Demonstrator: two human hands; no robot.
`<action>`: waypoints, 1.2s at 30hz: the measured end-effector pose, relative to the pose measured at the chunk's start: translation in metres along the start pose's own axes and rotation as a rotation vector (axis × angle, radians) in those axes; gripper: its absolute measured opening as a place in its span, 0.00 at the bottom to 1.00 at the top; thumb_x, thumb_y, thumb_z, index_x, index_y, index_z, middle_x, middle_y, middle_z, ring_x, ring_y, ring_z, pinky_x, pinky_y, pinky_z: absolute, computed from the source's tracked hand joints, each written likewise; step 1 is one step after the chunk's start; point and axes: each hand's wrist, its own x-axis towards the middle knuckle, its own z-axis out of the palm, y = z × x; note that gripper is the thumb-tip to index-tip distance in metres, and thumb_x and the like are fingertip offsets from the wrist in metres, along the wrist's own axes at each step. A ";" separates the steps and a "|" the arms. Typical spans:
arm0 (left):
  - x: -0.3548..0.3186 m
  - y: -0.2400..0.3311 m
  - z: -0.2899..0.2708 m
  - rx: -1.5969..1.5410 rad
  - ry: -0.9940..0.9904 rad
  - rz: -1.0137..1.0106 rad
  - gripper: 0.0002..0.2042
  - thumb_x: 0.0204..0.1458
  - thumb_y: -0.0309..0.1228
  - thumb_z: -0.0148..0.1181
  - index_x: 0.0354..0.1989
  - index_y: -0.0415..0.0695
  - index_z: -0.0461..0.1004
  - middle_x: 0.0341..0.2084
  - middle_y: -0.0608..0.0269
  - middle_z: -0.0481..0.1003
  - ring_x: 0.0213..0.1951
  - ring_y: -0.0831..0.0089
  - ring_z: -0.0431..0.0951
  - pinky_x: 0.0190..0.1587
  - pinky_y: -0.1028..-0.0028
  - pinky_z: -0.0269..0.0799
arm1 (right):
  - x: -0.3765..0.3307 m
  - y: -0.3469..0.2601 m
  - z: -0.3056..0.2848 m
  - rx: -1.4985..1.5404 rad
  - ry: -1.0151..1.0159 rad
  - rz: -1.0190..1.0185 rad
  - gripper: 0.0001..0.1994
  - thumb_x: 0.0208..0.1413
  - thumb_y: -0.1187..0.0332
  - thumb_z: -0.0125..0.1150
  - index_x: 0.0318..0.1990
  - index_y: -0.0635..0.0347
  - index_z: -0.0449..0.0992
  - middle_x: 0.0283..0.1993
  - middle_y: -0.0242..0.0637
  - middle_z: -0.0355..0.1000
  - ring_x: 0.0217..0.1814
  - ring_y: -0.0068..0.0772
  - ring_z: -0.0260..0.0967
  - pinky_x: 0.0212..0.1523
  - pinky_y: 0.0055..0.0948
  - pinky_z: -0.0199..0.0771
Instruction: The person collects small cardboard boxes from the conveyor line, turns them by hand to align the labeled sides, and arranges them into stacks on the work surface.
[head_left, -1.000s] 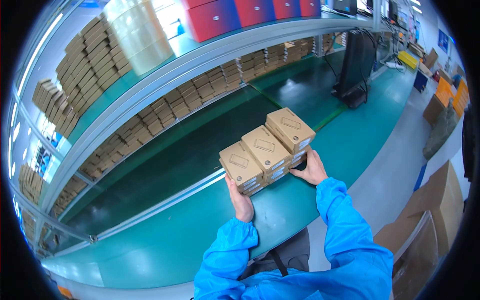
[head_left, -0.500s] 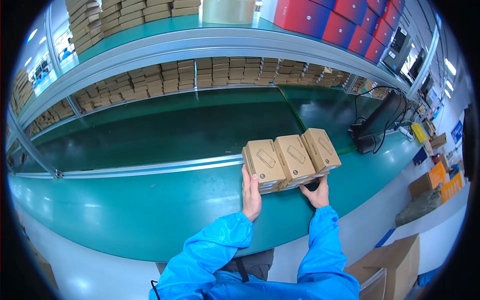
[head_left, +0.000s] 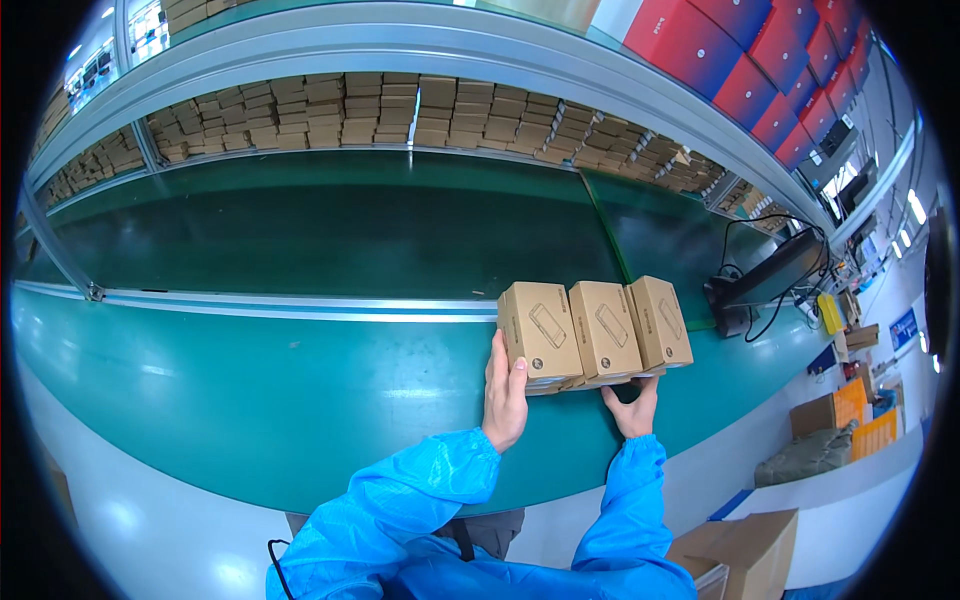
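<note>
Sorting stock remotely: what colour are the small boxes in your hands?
Plain tan-brown cardboard boxes, each with a dark line drawing on top; clearest in the head view.

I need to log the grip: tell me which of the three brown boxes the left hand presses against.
The leftmost brown box: the left hand lies flat against its outer side, while the right hand sits under the others.

i'm looking down on a long green workbench (head_left: pixel 260 400) whose near surface runs across the view, with a darker green conveyor belt (head_left: pixel 330 235) running alongside it behind a pale metal rail (head_left: pixel 300 303). a row of three tan cardboard boxes (head_left: pixel 592 330), stacked on more of the same, sits at the bench's far edge against that rail, side by side and touching. further right a black monitor (head_left: pixel 775 280) with trailing cables stands on the bench, and many small brown cartons (head_left: pixel 400 110) are stacked in rows beyond the belt.
</note>
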 end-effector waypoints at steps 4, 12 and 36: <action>0.003 0.007 0.003 0.191 0.000 0.032 0.33 0.67 0.44 0.37 0.74 0.35 0.41 0.69 0.38 0.50 0.69 0.48 0.53 0.71 0.57 0.45 | 0.008 0.024 -0.008 0.094 0.032 0.018 0.44 0.42 0.63 0.79 0.64 0.66 0.57 0.53 0.47 0.70 0.56 0.41 0.69 0.61 0.41 0.66; 0.073 -0.035 -0.029 -0.316 0.141 -0.035 0.25 0.69 0.47 0.37 0.63 0.40 0.61 0.56 0.54 0.68 0.64 0.62 0.64 0.70 0.66 0.52 | 0.043 0.068 -0.029 1.134 -0.302 0.152 0.35 0.52 0.68 0.63 0.68 0.63 0.59 0.67 0.42 0.66 0.69 0.46 0.62 0.71 0.47 0.55; 0.069 -0.021 -0.052 -0.519 0.014 -0.176 0.25 0.65 0.45 0.45 0.67 0.46 0.60 0.62 0.55 0.68 0.63 0.60 0.69 0.65 0.61 0.65 | 0.029 0.009 -0.011 0.773 -0.476 0.165 0.43 0.56 0.58 0.70 0.72 0.62 0.50 0.70 0.43 0.59 0.72 0.40 0.56 0.74 0.41 0.52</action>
